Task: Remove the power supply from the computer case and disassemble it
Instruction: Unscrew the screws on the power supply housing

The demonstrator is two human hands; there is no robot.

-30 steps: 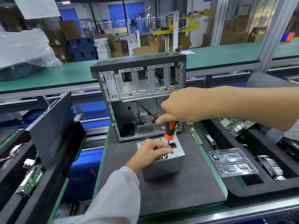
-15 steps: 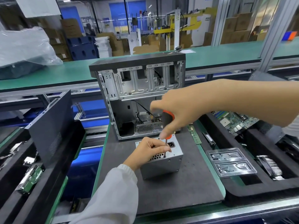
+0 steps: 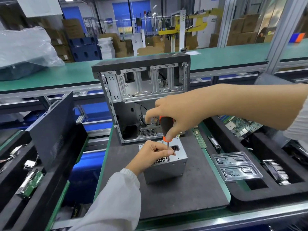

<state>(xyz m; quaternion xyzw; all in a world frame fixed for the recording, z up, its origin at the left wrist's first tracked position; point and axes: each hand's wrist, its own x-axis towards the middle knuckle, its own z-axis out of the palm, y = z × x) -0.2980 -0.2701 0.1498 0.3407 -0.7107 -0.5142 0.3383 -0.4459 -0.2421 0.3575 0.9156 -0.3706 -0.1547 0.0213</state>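
Observation:
A grey metal power supply (image 3: pixel 168 170) sits on the dark mat (image 3: pixel 183 194), just in front of the open computer case (image 3: pixel 141 90). My right hand (image 3: pixel 176 114) grips the black and orange handle of a screwdriver (image 3: pixel 166 127) held upright, its tip down on the supply's top face. My left hand (image 3: pixel 153 153) rests on top of the supply and pinches the screwdriver's thin shaft near the tip. The left hand hides part of the supply's honeycomb vent.
A black side panel (image 3: pixel 51 130) leans at the left over a foam tray with parts (image 3: pixel 30 182). At the right lie a clear plastic blister tray (image 3: pixel 236 165), a RAM stick (image 3: pixel 199 138), a heatsink (image 3: pixel 276 171) and a green circuit board (image 3: pixel 241 125) in black foam.
My right hand has shifted its hold on the screwdriver handle, fingers spread higher over the top. The left hand stays on the shaft and the supply has not moved.

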